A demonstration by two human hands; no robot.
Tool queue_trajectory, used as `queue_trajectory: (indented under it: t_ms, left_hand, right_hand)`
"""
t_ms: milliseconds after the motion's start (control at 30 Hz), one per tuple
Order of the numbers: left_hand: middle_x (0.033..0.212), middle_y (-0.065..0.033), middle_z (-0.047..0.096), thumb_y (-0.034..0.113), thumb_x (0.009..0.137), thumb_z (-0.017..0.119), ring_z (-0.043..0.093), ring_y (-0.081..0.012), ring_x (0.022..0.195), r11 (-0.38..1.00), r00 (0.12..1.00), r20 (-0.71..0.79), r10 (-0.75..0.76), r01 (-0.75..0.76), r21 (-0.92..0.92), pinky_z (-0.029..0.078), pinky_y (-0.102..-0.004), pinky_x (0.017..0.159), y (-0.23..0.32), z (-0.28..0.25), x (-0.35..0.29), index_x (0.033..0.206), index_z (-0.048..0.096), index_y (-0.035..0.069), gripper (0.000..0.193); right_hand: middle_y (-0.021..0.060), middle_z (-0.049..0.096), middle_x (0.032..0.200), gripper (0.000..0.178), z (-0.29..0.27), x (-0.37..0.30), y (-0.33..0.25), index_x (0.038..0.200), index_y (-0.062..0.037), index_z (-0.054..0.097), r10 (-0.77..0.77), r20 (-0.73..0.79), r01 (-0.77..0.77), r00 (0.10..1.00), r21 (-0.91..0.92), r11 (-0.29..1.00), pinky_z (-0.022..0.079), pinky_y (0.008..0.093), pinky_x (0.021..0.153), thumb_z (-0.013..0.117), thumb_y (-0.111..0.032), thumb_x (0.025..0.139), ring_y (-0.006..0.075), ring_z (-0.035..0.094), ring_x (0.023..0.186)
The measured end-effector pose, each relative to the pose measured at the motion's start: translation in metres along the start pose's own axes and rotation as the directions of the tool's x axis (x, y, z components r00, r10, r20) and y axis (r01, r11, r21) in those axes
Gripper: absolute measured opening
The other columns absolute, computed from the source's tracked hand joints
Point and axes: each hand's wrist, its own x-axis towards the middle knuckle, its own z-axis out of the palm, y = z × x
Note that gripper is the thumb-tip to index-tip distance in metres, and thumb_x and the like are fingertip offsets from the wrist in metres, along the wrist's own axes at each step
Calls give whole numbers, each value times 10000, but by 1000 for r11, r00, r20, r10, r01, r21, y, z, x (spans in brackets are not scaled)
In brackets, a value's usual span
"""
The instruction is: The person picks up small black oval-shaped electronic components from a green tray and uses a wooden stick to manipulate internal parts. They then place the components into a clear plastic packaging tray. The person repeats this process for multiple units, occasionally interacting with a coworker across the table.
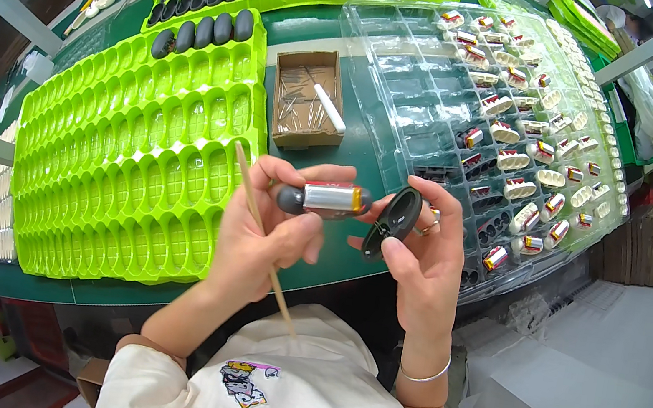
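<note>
At mid-frame, the left hand [248, 230] grips the cell [331, 197] and stick [250, 180], the right hand [431, 266] the shell [400, 219]; keeping cell and shell close should avoid strain.

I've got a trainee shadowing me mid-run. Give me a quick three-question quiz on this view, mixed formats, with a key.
1. Which hand holds the thin wooden stick?

2. True or false: the black oval shell is lying on the table.

3. Where in the nearer green tray do the dark oval pieces sit?
A) the row nearest the person
B) a middle row
C) the row farthest from the person

Key
1. The left hand, which also holds the silver cell.
2. False; it is held in the right hand.
3. C
</note>
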Motion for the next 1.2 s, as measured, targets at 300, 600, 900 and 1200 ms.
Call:
queue_trajectory:
  t_ms: [300,600,900,1200]
  left_hand:
    - [1091,-144,548,-13,769,588,459,-11,476,949,996,-93,-2,31,313,337,-152,394,-13,9,-1,998,454,11,267]
    - [941,-47,581,4,723,647,420,33,493,977,975,-86,-206,211,45,286,-131,414,-25,4,4,964,531,-5,268]
    - [930,-63,583,16,695,685,539,-19,599,970,970,-19,-242,242,-20,410,-141,517,-35,-2,7,906,539,-9,259]
    - [899,-60,589,54,675,721,571,-44,632,971,971,9,-240,240,-22,442,-159,564,-33,-7,5,879,542,-8,279]
  right_hand:
    - [115,496,1054,517,-1,4,-9,1237,-50,342,-13,-25,15,1000,83,996,503,340,801,530,21,761,176,529,970]
    - [67,491,1051,470,-6,3,-34,1162,-40,478,-34,47,50,998,-401,915,497,254,764,605,44,718,131,539,926]
    - [62,488,1034,447,-2,4,-34,1120,-56,523,-57,112,112,992,-589,800,511,240,705,632,35,696,138,543,886]
    - [53,488,1006,451,1,8,-29,1122,-42,515,-23,63,54,998,-563,824,514,238,695,631,38,693,130,541,881]
